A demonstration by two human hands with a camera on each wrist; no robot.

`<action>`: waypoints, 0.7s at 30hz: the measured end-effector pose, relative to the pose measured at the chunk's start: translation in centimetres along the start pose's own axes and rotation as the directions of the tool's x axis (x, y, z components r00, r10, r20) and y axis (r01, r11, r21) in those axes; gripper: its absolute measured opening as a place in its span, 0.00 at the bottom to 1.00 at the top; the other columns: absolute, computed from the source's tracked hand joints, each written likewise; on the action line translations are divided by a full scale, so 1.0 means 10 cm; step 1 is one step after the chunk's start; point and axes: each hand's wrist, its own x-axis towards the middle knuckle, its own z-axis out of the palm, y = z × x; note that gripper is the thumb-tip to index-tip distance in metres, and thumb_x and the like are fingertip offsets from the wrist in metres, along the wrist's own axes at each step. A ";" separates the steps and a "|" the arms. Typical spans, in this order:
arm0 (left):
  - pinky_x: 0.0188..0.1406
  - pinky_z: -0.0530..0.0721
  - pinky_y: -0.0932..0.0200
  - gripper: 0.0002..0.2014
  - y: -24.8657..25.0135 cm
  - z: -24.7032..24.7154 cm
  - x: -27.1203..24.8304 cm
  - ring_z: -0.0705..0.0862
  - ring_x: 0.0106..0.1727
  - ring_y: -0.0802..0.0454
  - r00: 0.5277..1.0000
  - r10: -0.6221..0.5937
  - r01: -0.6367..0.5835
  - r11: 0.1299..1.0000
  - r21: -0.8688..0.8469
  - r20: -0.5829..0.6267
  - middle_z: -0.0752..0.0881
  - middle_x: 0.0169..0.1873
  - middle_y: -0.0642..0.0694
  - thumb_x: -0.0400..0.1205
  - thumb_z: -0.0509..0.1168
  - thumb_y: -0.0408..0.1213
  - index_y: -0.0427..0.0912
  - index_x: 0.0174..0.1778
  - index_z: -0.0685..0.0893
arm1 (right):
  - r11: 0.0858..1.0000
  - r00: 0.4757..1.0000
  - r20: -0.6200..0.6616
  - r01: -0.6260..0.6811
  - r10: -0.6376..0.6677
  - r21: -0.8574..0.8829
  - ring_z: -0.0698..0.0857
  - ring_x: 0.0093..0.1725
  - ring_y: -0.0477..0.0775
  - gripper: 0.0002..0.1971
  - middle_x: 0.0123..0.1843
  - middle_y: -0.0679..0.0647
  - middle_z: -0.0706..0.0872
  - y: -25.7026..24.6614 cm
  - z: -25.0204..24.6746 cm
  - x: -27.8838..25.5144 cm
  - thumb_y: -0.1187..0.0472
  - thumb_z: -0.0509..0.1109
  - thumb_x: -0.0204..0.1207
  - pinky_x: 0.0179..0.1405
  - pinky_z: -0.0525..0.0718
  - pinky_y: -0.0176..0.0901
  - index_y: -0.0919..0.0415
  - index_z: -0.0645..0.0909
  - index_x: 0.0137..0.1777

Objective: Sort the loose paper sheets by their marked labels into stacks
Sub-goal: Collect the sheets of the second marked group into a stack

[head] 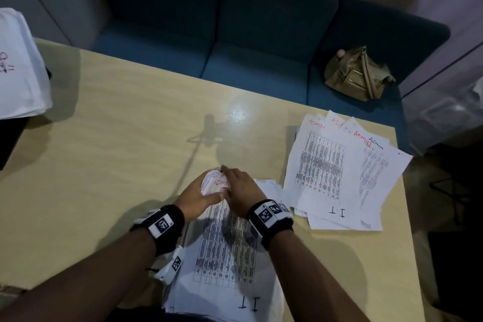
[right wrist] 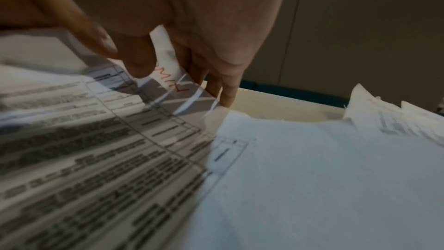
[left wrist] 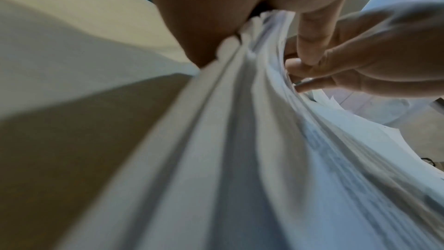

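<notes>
- Holding up the far end of the white printed paper pile [head: 227,243], the left hand [head: 198,196] and right hand [head: 243,185] curl round sheets marked "ADMIN" in red.
- "I.T" is on its near end; its long side runs away from the person.

— What lies nearest the counter's front edge?

— A thick pile of printed sheets [head: 224,256], the top one a dense table with "I.T" handwritten in black at its near end. Its far corners are lifted and fanned, and one raised sheet [head: 218,182] shows "ADMIN" in red.

— And to the right?

— A looser spread of sheets [head: 337,172], overlapping and skewed, lying flat. Several carry red "ADMIN" at their far edges; the top table sheet reads "I.T" at its near end.
</notes>
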 end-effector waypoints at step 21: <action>0.58 0.79 0.57 0.21 -0.22 -0.17 0.14 0.84 0.61 0.49 0.997 -0.056 0.062 0.993 0.101 -0.060 0.87 0.58 0.50 0.82 0.65 0.31 0.61 0.65 0.77 | 0.467 0.440 -0.188 -0.873 0.878 0.140 0.64 0.78 0.67 0.53 0.80 0.62 0.63 1.92 -0.77 -1.03 0.47 0.80 0.65 0.73 0.71 0.63 0.57 0.50 0.83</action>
